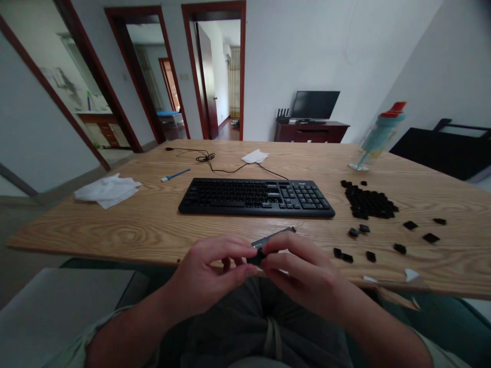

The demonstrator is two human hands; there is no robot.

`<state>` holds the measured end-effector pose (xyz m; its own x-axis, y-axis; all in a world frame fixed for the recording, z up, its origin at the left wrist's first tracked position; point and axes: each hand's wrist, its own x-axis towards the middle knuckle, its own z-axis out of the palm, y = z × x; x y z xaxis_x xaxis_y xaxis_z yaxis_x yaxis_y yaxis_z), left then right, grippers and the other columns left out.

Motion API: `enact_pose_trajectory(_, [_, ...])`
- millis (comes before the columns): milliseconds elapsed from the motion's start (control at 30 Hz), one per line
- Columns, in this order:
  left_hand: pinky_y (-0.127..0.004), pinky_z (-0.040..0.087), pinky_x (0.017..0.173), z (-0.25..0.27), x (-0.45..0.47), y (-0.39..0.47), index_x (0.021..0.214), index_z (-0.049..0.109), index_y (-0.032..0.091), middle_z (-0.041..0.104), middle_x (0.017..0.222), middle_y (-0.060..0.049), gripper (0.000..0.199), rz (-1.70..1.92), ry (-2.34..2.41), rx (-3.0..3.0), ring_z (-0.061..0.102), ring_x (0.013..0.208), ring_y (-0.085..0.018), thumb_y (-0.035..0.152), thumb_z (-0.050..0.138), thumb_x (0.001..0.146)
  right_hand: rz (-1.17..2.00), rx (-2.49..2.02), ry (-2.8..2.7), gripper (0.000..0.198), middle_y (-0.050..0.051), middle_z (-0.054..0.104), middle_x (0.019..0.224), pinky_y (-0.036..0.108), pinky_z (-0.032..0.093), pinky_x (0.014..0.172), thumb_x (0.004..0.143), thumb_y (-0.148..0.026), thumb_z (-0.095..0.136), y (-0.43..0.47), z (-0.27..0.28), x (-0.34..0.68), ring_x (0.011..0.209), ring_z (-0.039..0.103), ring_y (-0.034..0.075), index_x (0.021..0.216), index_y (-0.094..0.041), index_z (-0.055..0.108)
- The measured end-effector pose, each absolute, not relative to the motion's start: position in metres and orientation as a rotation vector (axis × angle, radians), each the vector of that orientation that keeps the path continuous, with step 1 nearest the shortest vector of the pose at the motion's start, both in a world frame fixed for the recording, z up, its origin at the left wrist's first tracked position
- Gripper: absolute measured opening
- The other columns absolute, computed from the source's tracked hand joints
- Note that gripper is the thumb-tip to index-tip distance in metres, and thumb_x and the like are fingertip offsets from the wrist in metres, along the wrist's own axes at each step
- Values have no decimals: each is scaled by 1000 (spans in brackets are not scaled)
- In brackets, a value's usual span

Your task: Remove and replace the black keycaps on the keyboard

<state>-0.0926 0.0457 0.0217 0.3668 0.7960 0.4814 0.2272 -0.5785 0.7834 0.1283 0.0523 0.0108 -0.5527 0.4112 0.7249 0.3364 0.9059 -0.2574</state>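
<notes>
Near the table's front edge, my left hand (213, 273) and my right hand (303, 266) meet with their fingertips pinched on a small black piece (256, 257), which looks like a keycap but is partly covered by the fingers. A long dark grey bar (274, 235) shows just behind my right fingers. Whether it is held or lies on the table, I cannot tell. Beyond both hands lies a black keyboard (249, 197), with its number pad on the right and some bare key spots along the lower rows.
A heap of black keycaps (370, 202) lies at the right, with several loose ones (371, 256) nearer. White tissues (109, 190), a blue brush (175, 175), a coiled cable (207, 157) and a clear bottle with a red-topped lid (378, 135) stand or lie around the keyboard on the wooden table (153, 220).
</notes>
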Motion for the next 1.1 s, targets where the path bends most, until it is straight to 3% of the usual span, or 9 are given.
enact_pose_trajectory(167, [-17,55,57,14,-91,58,92,78,19,78,91,-5,12,1318,887,2083,72,73,-13,14,75,81,137,-627,-1963,23,8,70,107,29,58,84,88,-11,69,61,-2,130,97,69,17,107,-21,65])
enact_pose_trajectory(400, [-16,55,59,11,-85,70,99,75,18,78,93,-4,17,1339,882,2321,71,74,-11,17,76,82,121,-706,-1995,19,7,74,106,31,59,84,90,-18,69,68,1,143,96,71,18,108,-23,65])
enact_pose_trajectory(700, [-19,55,72,9,-104,71,95,70,18,75,91,-2,16,1417,901,2497,70,80,-11,10,73,82,-221,-1212,-2285,22,9,72,114,47,55,85,96,-36,59,50,-24,241,99,68,28,110,-26,74])
enact_pose_trajectory(900, [-19,55,75,8,-127,64,95,72,20,72,92,-3,17,1388,1006,2519,69,84,-11,8,68,83,-138,-1293,-2263,28,10,72,114,40,58,89,98,-40,55,57,-37,310,105,69,25,107,-27,77])
enact_pose_trajectory(1100, [-23,56,75,12,-138,71,98,71,21,72,95,-3,14,1326,1087,2540,69,86,-14,14,66,86,-220,-1335,-2333,30,9,72,110,44,56,90,96,-48,57,74,-31,329,105,67,28,104,-29,78])
